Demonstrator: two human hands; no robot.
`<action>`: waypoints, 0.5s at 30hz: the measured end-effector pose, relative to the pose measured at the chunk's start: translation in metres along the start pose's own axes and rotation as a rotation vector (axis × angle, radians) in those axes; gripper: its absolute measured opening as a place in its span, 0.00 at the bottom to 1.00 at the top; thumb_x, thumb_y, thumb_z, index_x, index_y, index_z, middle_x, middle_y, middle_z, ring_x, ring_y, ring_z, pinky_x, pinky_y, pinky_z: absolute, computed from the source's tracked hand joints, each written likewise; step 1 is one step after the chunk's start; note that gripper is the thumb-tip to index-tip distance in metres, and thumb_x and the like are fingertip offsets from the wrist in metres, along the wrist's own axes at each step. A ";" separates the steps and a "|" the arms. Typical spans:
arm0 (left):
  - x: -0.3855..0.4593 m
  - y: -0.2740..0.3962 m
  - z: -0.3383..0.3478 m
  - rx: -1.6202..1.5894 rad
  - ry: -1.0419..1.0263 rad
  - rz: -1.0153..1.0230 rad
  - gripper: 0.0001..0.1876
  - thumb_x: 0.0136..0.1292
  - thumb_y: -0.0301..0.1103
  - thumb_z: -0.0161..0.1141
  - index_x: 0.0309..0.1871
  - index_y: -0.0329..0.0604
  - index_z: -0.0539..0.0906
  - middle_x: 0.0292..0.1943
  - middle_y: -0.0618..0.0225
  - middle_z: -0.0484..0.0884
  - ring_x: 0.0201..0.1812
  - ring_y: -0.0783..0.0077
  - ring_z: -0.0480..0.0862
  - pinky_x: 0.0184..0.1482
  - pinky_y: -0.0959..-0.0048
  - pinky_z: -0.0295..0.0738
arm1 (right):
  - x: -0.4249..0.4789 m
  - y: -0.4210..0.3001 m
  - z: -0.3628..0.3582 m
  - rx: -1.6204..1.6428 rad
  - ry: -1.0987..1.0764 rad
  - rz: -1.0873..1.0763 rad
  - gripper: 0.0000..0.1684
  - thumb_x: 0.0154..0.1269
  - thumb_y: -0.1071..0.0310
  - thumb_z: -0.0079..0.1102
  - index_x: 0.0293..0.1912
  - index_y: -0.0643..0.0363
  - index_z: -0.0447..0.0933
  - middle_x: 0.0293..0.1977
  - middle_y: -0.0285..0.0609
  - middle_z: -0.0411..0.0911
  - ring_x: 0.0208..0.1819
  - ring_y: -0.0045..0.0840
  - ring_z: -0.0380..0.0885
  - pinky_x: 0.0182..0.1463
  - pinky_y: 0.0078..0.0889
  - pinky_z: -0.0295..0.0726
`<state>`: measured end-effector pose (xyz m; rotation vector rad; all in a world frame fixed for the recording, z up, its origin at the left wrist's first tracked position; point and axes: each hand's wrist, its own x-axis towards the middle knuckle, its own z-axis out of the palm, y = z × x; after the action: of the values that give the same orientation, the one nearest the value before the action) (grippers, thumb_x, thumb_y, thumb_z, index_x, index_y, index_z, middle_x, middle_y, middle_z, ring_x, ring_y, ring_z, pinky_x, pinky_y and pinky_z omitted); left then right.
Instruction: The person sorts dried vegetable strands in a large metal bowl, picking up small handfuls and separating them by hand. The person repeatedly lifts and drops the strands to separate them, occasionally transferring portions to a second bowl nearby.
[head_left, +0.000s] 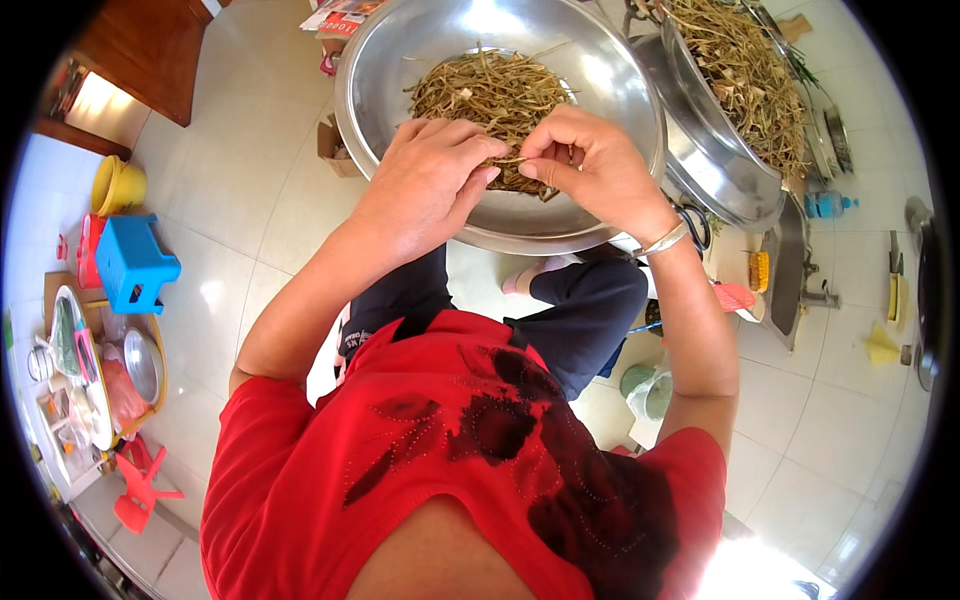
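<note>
A wide stainless steel basin (600, 139) lies before me, with a heap of dried brown plant strips (480, 90) in its bottom. Over the near side of the heap, my right hand (596, 169) pinches a thin pale dried strip (511, 160) between thumb and forefinger. Close to the strip's other end, my left hand (431, 176) reaches in from the left, palm down. Whether its fingertips grip the strip is not plain. A bracelet (664, 241) circles my right wrist.
At the right, a second metal basin (712, 127) is heaped with dried strips (739, 75). Black-handled scissors (699, 225) lie beside my right wrist, near a sink (786, 270). A cardboard box (335, 150) stands left of the basin. Farther left is a blue plastic stool (135, 262).
</note>
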<state>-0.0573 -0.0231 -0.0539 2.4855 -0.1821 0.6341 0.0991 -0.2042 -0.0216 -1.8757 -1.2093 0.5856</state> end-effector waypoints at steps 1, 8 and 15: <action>0.002 0.001 0.000 -0.073 -0.027 -0.061 0.11 0.75 0.27 0.60 0.57 0.39 0.85 0.47 0.58 0.87 0.50 0.53 0.86 0.57 0.59 0.78 | -0.001 -0.003 0.000 0.113 0.015 0.058 0.04 0.70 0.73 0.72 0.40 0.61 0.84 0.33 0.36 0.85 0.36 0.18 0.84 0.40 0.26 0.81; 0.004 0.011 0.011 -0.504 -0.038 -0.280 0.13 0.86 0.34 0.49 0.55 0.36 0.81 0.36 0.63 0.85 0.36 0.70 0.85 0.40 0.68 0.80 | -0.011 -0.002 0.021 0.711 0.162 0.110 0.04 0.75 0.72 0.69 0.45 0.61 0.84 0.39 0.38 0.90 0.39 0.16 0.85 0.42 0.21 0.83; 0.003 0.017 0.012 -0.661 0.013 -0.258 0.17 0.89 0.42 0.45 0.44 0.39 0.75 0.30 0.75 0.71 0.29 0.81 0.68 0.33 0.76 0.69 | -0.016 -0.009 0.032 0.733 0.304 0.070 0.05 0.74 0.71 0.70 0.47 0.59 0.84 0.37 0.33 0.86 0.38 0.17 0.82 0.42 0.24 0.82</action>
<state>-0.0548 -0.0435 -0.0529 1.8265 -0.0492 0.3954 0.0643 -0.2044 -0.0332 -1.3162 -0.6084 0.6425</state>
